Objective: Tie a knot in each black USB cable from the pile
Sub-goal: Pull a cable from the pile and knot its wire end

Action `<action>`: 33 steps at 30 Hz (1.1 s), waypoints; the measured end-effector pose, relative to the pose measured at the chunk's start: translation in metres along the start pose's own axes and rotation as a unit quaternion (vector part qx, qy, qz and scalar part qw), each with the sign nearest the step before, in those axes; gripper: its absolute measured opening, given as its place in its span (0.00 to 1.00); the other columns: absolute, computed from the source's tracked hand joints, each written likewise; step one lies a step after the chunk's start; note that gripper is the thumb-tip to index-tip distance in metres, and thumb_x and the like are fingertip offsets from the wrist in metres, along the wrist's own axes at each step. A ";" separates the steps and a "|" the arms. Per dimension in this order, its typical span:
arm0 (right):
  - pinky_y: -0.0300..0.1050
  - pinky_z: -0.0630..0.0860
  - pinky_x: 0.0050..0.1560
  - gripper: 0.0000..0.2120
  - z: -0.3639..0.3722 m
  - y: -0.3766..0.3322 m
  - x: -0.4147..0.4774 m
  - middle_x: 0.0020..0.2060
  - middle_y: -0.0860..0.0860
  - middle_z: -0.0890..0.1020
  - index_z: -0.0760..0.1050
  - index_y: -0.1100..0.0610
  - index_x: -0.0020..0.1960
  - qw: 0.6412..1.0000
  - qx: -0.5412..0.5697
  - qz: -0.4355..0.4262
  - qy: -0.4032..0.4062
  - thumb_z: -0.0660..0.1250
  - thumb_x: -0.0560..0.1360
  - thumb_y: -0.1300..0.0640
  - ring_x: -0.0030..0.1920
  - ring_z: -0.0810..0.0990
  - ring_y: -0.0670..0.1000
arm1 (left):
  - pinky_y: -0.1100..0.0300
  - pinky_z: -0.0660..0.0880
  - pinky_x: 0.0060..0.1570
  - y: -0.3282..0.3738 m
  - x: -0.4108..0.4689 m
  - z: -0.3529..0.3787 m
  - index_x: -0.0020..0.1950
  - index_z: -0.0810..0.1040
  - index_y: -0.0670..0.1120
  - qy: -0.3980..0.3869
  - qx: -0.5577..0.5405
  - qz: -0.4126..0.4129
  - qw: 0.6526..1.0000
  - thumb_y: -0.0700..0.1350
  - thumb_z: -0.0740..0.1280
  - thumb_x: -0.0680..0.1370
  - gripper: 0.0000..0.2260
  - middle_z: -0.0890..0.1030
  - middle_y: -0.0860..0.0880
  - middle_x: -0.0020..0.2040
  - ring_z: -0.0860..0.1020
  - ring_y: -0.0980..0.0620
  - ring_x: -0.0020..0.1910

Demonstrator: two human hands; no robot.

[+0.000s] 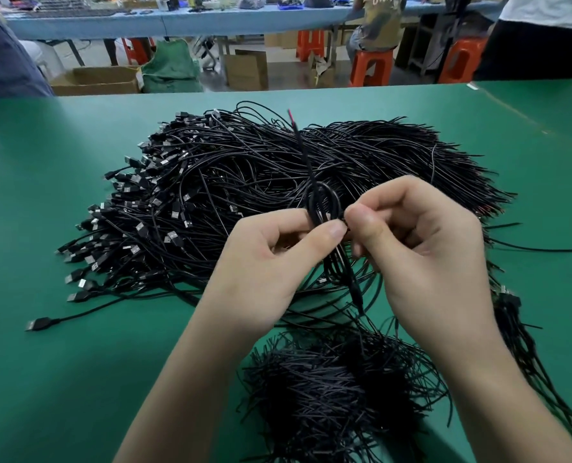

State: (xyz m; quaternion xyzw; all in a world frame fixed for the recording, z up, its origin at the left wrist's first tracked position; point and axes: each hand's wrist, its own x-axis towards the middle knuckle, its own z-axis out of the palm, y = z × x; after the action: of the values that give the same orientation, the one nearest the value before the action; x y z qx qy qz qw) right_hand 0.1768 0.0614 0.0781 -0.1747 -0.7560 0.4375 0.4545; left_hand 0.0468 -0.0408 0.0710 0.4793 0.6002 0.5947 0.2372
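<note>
Two hands meet close together above the green bench (77, 379), and both are grasping one black USB cable (303, 152). The left hand (271, 248) pinches the cable between thumb and forefinger, and its other fingers are curled under the palm. The right hand (421, 242) is also curled, and its thumb and forefinger nip the side of a small loop (332, 198) that the cable makes just beyond the fingertips. One end of the cable rises away from the hands and shows a red tip. The other part hangs down between the two wrists. The big pile (244, 182) of black USB cables lies on the bench beyond the hands, with its plugs on the left side. A smaller heap of cables (328, 389) lies between the forearms.
</note>
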 end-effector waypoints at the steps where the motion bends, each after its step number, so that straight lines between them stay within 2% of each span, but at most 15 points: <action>1: 0.32 0.69 0.32 0.05 0.003 0.000 -0.001 0.29 0.49 0.80 0.79 0.56 0.44 0.999 0.039 0.033 0.017 0.70 0.79 0.59 0.29 0.75 0.42 | 0.56 0.68 0.31 0.000 0.000 0.004 0.41 0.86 0.55 0.032 0.020 0.026 0.999 0.51 0.71 0.81 0.10 0.77 0.48 0.32 0.69 0.49 0.31; 4: 0.31 0.70 0.32 0.06 0.006 0.002 -0.001 0.27 0.48 0.77 0.79 0.61 0.45 0.977 0.167 0.125 0.047 0.68 0.80 0.62 0.28 0.73 0.42 | 0.68 0.73 0.34 0.000 -0.001 0.014 0.44 0.85 0.58 0.106 0.078 0.092 0.987 0.45 0.74 0.80 0.09 0.83 0.56 0.35 0.79 0.61 0.32; 6: 0.30 0.71 0.31 0.05 0.006 0.002 0.001 0.27 0.49 0.77 0.78 0.63 0.45 0.958 0.229 0.164 0.056 0.67 0.80 0.63 0.27 0.74 0.42 | 0.60 0.80 0.39 -0.002 -0.002 0.016 0.53 0.86 0.56 0.105 0.096 0.125 0.982 0.41 0.71 0.81 0.10 0.87 0.57 0.41 0.85 0.58 0.40; 8: 0.30 0.71 0.30 0.05 0.004 0.003 0.002 0.27 0.49 0.77 0.78 0.62 0.45 0.955 0.233 0.173 0.061 0.67 0.80 0.63 0.27 0.73 0.41 | 0.53 0.81 0.41 -0.002 -0.003 0.014 0.58 0.85 0.55 0.082 0.086 0.132 0.984 0.42 0.66 0.83 0.11 0.88 0.56 0.46 0.85 0.54 0.43; 9: 0.31 0.70 0.30 0.05 0.004 0.003 0.002 0.27 0.49 0.77 0.78 0.61 0.45 0.957 0.224 0.172 0.063 0.68 0.80 0.63 0.27 0.73 0.42 | 0.55 0.79 0.41 -0.001 -0.004 0.013 0.58 0.86 0.53 0.077 0.069 0.124 0.987 0.44 0.63 0.83 0.12 0.88 0.55 0.47 0.84 0.53 0.42; 12: 0.31 0.70 0.31 0.06 0.006 0.003 0.002 0.27 0.49 0.77 0.78 0.60 0.44 0.967 0.192 0.155 0.061 0.68 0.80 0.62 0.28 0.73 0.42 | 0.62 0.78 0.40 0.000 -0.001 0.013 0.52 0.87 0.53 0.088 0.016 0.098 0.991 0.45 0.71 0.81 0.06 0.88 0.54 0.44 0.83 0.57 0.41; 14: 0.30 0.69 0.31 0.06 0.008 0.002 0.001 0.27 0.49 0.76 0.78 0.59 0.44 0.969 0.187 0.148 0.060 0.68 0.80 0.62 0.27 0.72 0.42 | 0.64 0.78 0.41 -0.001 0.001 0.015 0.57 0.84 0.56 0.105 -0.004 0.072 0.992 0.43 0.78 0.76 0.14 0.87 0.55 0.45 0.84 0.59 0.43; 17: 0.31 0.68 0.29 0.06 0.009 0.001 0.000 0.26 0.48 0.75 0.77 0.60 0.44 0.955 0.230 0.177 0.061 0.68 0.80 0.62 0.25 0.70 0.41 | 0.66 0.73 0.43 -0.005 0.001 0.013 0.69 0.76 0.60 0.122 0.039 0.068 0.989 0.45 0.78 0.73 0.27 0.85 0.60 0.47 0.78 0.63 0.40; 20: 0.34 0.64 0.29 0.07 0.011 0.005 -0.001 0.26 0.47 0.74 0.79 0.58 0.43 0.931 0.275 0.233 0.058 0.67 0.80 0.63 0.24 0.66 0.41 | 0.71 0.70 0.47 -0.003 0.002 0.015 0.59 0.85 0.57 0.104 0.101 0.096 0.985 0.40 0.77 0.75 0.17 0.85 0.62 0.49 0.80 0.63 0.49; 22: 0.35 0.64 0.28 0.09 0.013 0.006 -0.001 0.27 0.46 0.74 0.79 0.56 0.41 0.921 0.286 0.257 0.063 0.67 0.79 0.64 0.24 0.66 0.41 | 0.71 0.69 0.52 -0.002 0.002 0.014 0.54 0.86 0.57 0.111 0.149 0.116 0.976 0.36 0.76 0.75 0.16 0.83 0.58 0.50 0.80 0.56 0.54; 24: 0.34 0.66 0.27 0.07 0.013 0.006 0.001 0.27 0.45 0.73 0.78 0.57 0.42 0.921 0.281 0.262 0.063 0.68 0.79 0.61 0.24 0.67 0.41 | 0.68 0.69 0.51 -0.002 0.002 0.012 0.54 0.87 0.59 0.106 0.173 0.116 0.972 0.36 0.75 0.76 0.17 0.76 0.56 0.45 0.77 0.53 0.49; 26: 0.34 0.65 0.27 0.07 0.012 0.007 0.002 0.27 0.45 0.73 0.77 0.57 0.42 0.923 0.283 0.250 0.075 0.67 0.80 0.63 0.24 0.67 0.41 | 0.65 0.68 0.43 -0.001 0.000 0.010 0.55 0.87 0.59 0.065 0.120 0.094 0.986 0.39 0.72 0.78 0.15 0.75 0.54 0.39 0.73 0.55 0.39; 28: 0.34 0.67 0.28 0.08 0.010 0.007 0.002 0.28 0.46 0.76 0.78 0.56 0.42 0.930 0.269 0.237 0.079 0.68 0.79 0.64 0.26 0.69 0.41 | 0.57 0.71 0.36 0.000 -0.001 0.009 0.55 0.88 0.58 0.036 0.058 0.068 0.995 0.44 0.70 0.80 0.11 0.81 0.54 0.37 0.75 0.51 0.36; 31: 0.37 0.69 0.30 0.06 0.007 0.005 0.001 0.28 0.48 0.76 0.79 0.57 0.43 0.946 0.243 0.208 0.058 0.70 0.79 0.59 0.29 0.70 0.45 | 0.49 0.81 0.44 0.003 0.001 0.009 0.51 0.89 0.54 0.039 -0.015 0.036 0.998 0.46 0.77 0.77 0.05 0.87 0.53 0.43 0.85 0.51 0.42; 33: 0.35 0.67 0.28 0.07 0.005 0.003 0.001 0.26 0.47 0.75 0.78 0.59 0.44 0.955 0.222 0.188 0.057 0.69 0.80 0.59 0.26 0.68 0.44 | 0.50 0.81 0.47 0.001 0.002 0.010 0.52 0.85 0.54 0.057 -0.045 0.008 0.997 0.43 0.80 0.72 0.12 0.88 0.50 0.45 0.85 0.53 0.44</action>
State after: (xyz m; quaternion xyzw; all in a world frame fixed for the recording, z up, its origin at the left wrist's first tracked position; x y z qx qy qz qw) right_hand 0.1718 0.0611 0.0753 -0.2331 -0.5663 0.6610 0.4336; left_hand 0.0548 -0.0343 0.0706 0.4385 0.5812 0.6494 0.2197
